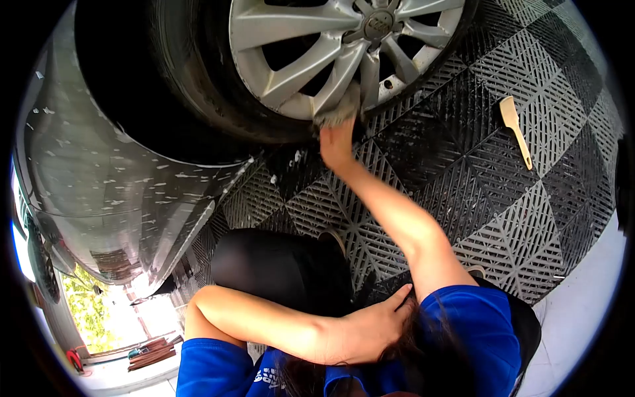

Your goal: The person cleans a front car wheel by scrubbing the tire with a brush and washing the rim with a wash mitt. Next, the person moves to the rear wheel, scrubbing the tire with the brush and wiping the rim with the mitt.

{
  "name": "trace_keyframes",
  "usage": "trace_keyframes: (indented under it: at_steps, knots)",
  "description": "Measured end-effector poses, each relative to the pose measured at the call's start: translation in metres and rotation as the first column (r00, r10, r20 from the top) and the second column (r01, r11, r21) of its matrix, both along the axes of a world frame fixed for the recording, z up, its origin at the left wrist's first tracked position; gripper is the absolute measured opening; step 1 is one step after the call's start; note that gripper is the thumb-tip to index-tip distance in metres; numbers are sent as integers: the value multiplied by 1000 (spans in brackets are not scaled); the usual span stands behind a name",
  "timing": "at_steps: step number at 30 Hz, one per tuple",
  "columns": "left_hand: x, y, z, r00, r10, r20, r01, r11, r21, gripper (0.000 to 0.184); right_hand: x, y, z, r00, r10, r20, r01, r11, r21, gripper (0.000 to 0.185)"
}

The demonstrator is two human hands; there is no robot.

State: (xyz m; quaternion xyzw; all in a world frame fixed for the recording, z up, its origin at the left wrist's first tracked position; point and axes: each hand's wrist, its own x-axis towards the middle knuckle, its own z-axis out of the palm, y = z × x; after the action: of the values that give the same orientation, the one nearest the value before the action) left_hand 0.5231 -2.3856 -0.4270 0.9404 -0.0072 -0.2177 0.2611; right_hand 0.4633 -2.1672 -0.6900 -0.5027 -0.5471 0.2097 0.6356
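My right hand [337, 142] reaches up to the lower rim of a silver alloy wheel [324, 46]. A grey, fluffy wash mitt [338, 112] covers its fingers and is pressed against the spokes close to the black tire [264, 126]. The fingers themselves are hidden by the mitt. Bent across my body, my left arm ends with my left hand [377, 331] beside my right upper arm. At least one of its fingers is stretched out, and it holds nothing that I can see. Dark hair hides part of this hand.
A cream-coloured brush [516, 132] lies on the grey and black grated floor tiles [503, 225] to the right. The dark car body [119, 178], spotted with foam, curves along the left. My bent knee [278, 268] sits below the wheel.
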Motion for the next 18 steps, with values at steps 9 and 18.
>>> trace_keyframes:
  at_steps: [9,18]
  knots:
    - [-4,-13,-4,998,-5,-64,2,999,-42,52,54,43,6,929,356,-99,-369,892,-261,46]
    - [-8,-27,-26,997,22,-78,-37,981,-191,47,-40,-23,-26,997,46,-58,-53,991,-122,57]
